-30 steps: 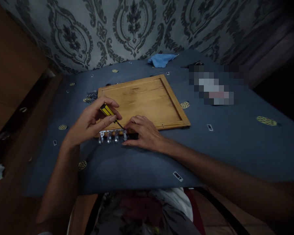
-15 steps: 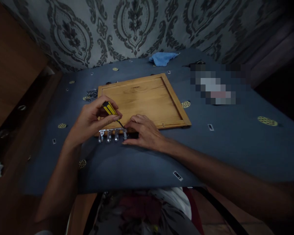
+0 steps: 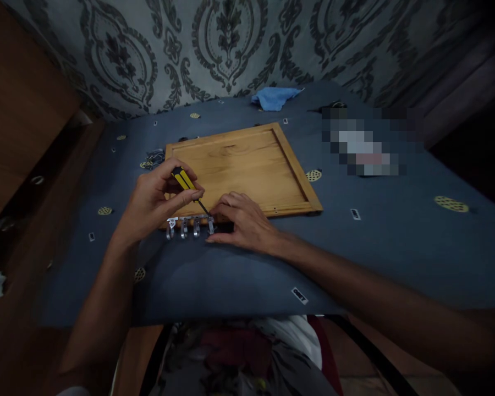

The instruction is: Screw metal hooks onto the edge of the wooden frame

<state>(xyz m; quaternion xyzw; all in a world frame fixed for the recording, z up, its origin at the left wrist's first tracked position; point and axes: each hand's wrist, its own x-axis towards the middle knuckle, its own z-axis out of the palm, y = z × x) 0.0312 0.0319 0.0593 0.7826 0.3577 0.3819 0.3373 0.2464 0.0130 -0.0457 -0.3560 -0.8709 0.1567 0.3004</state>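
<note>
Clothing (image 3: 235, 352) with a dark red patch sits nearest, well on the person's side of all the fingers. Between it and the fingers runs a dark blue tablecloth (image 3: 214, 286), printed with yellow dotted shapes and small white labels; it spreads under both hands and far past them.

Just left of the right thumb, three metal pieces (image 3: 183, 229) with curved lower ends hang in a row off the near edge of a wooden panel, below the left fingers. The end metal piece (image 3: 210, 225), fourth in that row, lies between the thumb and forefinger of the right hand (image 3: 245, 223). Those two are parted around it, the other fingers curled together over the panel's edge; the dim view does not let me tell whether they truly pinch the metal.

The left hand (image 3: 148, 198) grips a yellow and black screwdriver (image 3: 184, 180), its handle pinched between thumb and bent fingers. The shaft slants down from them to the top of the end metal piece, just beside the right forefinger.

Beyond both sets of fingers stretches the wooden panel (image 3: 251, 165), framed by a raised border. Past the left knuckles, beside the panel's corner, is a dark tangle (image 3: 157, 158). Farther from the fingers, a blue cloth (image 3: 275, 99) lies crumpled near the patterned wall covering (image 3: 226, 44), farthest of all.
</note>
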